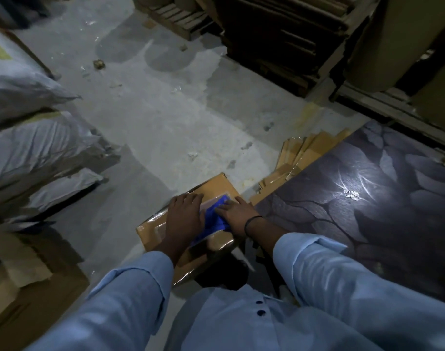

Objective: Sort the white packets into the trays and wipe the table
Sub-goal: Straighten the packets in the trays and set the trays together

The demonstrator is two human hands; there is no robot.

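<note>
One cardboard box (216,188) sits on the concrete floor (153,122), and both of the person's hands are down on its top. There is one blue cloth (215,222), lying on the box lid between the two hands, with a pale flat sheet (211,202) showing just under its far edge; what that sheet is I cannot tell.

The left hand (184,215) lies palm down on the lid at the cloth's left edge, fingers stretched toward the box's far side, gripping nothing. The right hand (235,214) lies flat as well, its straight fingers pressing on the cloth and pointing toward the left hand. A single dark band (253,225) circles the right wrist. Both forearms reach forward and down in pale blue sleeves (330,269).

Just right of the box stands one table (343,224), its dark top patterned with leaves and catching a bright glare. Between box and table, on the floor, lies a fanned stack of flattened cardboard (300,153); the number of pieces is unclear. Well left of the box I count three pale sacks (39,148) piled up. Far beyond the box is a wooden pallet (181,16).
</note>
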